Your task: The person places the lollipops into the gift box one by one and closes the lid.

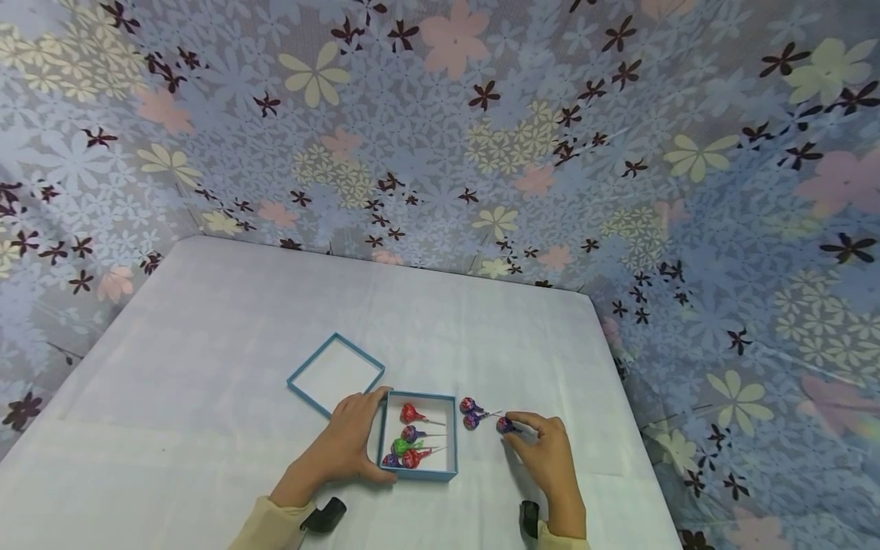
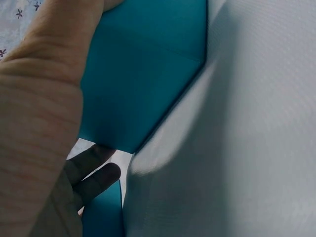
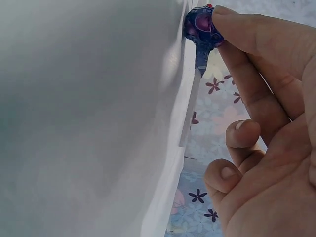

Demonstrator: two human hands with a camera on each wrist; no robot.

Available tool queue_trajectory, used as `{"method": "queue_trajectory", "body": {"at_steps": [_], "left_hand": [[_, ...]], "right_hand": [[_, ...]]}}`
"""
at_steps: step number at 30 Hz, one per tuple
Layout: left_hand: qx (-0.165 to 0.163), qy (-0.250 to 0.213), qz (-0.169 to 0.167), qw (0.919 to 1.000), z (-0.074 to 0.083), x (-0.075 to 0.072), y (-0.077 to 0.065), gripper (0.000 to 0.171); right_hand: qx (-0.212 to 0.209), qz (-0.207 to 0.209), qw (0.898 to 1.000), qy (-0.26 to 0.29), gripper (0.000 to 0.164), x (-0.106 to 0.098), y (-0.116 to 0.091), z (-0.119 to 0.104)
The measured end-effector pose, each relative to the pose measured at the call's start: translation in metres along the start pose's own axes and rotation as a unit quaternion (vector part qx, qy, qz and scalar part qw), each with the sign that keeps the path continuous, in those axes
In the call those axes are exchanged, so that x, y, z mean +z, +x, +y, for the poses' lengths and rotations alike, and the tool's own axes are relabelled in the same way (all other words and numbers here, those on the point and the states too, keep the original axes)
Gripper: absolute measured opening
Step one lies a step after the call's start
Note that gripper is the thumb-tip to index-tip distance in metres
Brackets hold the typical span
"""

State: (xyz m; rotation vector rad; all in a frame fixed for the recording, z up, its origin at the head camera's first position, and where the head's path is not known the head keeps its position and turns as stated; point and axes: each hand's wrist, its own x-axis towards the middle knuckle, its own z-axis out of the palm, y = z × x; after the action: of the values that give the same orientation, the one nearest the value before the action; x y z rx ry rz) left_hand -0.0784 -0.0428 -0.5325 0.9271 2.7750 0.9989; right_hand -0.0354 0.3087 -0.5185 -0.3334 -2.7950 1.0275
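Observation:
A blue box (image 1: 454,451) with a white inside holds several wrapped lollipops, among them an upper red lollipop (image 1: 410,413) and a green lollipop (image 1: 399,446). My left hand (image 1: 354,437) grips its left side, thumb at the near corner and fingers at the far one; the left wrist view shows the box's blue wall (image 2: 143,74) close up. Between thumb and fingertips, my right hand (image 1: 548,452) pinches a purple-blue lollipop (image 3: 201,27) by its wrapped head, its white stick hanging free. Two other purple lollipops (image 1: 471,420) lie on the table between box and right hand.
Behind the left hand lies the box's lid (image 1: 337,372), white inside with a blue rim, partly hidden by the fingers. A white cloth covers the table (image 1: 227,321). Flowered fabric (image 1: 426,137) hangs behind and at the sides.

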Motion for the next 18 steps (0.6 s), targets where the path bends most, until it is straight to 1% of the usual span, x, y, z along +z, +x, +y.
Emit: {"method": "queue_trajectory", "body": {"at_steps": [9, 18], "left_hand": [[-0.005, 0.001, -0.001, 1.0000, 0.0005, -0.0019, 0.0000, 0.137], [-0.008, -0.005, -0.007, 0.9999, -0.0001, -0.0009, 0.0003, 0.137]], "right_hand": [[-0.019, -0.001, 1.000, -0.017, 0.034, -0.0013, 0.0034, -0.0027], [-0.015, -0.010, 0.999, -0.029, 0.034, 0.0001, 0.0047, -0.0039]]}}
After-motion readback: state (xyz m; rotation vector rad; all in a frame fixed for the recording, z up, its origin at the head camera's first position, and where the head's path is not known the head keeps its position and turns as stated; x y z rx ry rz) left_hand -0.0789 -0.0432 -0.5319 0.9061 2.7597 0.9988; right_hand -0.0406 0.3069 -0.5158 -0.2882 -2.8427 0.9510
